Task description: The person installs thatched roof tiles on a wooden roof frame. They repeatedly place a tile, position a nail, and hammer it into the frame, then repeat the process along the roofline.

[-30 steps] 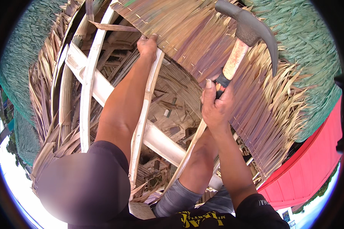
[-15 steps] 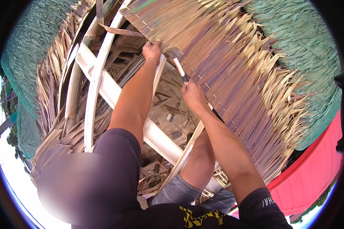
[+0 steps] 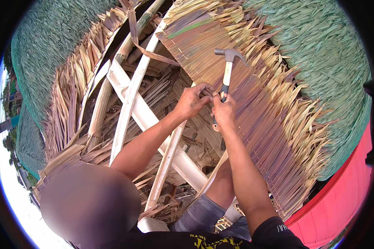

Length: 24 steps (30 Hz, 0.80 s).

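Note:
My right hand (image 3: 223, 111) is closed around the dark grip of a claw hammer (image 3: 227, 74), whose pale handle points away from me with the metal head at the far end. Beside it, my left hand (image 3: 191, 100) is closed in a pinch, fingertips meeting those of my right hand. Anything small between those fingers is too hidden to make out. Both hands are over the near edge of a stitched thatch panel (image 3: 257, 103) of dried brown and purplish leaves.
White-painted beams (image 3: 131, 99) cross an open roof frame at left, with wood and leaf scraps below. A round pole (image 3: 99, 120) runs beside them. Green netting (image 3: 316, 45) covers thatch on both sides. A red sheet (image 3: 332, 195) lies at lower right. My bent knee rests near the frame.
My left hand has come away from the panel's edge toward my right hand. The hammer has swung from lying near the panel edge to a raised position. The whole view has shifted.

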Tool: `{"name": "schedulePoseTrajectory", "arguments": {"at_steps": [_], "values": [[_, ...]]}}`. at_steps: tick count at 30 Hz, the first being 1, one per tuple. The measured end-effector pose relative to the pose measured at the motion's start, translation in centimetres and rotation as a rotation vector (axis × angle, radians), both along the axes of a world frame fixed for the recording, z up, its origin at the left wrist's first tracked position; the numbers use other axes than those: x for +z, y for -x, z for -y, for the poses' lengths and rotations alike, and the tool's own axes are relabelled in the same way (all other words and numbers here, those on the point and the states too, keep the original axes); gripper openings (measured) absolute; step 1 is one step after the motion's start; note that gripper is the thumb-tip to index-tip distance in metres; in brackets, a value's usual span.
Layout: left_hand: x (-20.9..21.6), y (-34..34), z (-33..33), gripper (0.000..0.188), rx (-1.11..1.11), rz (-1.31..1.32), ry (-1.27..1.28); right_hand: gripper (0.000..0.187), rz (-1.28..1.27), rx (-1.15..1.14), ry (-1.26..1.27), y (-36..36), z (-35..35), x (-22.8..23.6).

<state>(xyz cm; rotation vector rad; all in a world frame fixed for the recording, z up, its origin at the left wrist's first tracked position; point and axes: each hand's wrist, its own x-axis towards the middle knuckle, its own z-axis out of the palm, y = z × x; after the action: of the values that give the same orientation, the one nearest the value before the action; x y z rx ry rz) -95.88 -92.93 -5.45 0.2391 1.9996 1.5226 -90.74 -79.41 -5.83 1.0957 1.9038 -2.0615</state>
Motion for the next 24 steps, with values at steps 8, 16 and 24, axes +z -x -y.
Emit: {"name": "schedulePoseTrajectory", "arguments": {"at_steps": [8, 16, 24], "values": [[-5.0, 20.6, 9.7, 0.021, 0.100, -0.727, 0.678, 0.035, -0.076, 0.424, -0.321, 8.0, 2.6, -2.2], [-14.2, 29.3, 17.4, 0.023, 0.095, -0.805, 0.681, 0.033, -0.201, 0.523, -0.360, 16.2, 8.4, -6.8], [-13.4, 28.6, 16.8, 0.021, 0.136, -0.826, 0.753, 0.028, -0.446, 0.447, -0.436, 18.5, 12.2, -6.6]]}}
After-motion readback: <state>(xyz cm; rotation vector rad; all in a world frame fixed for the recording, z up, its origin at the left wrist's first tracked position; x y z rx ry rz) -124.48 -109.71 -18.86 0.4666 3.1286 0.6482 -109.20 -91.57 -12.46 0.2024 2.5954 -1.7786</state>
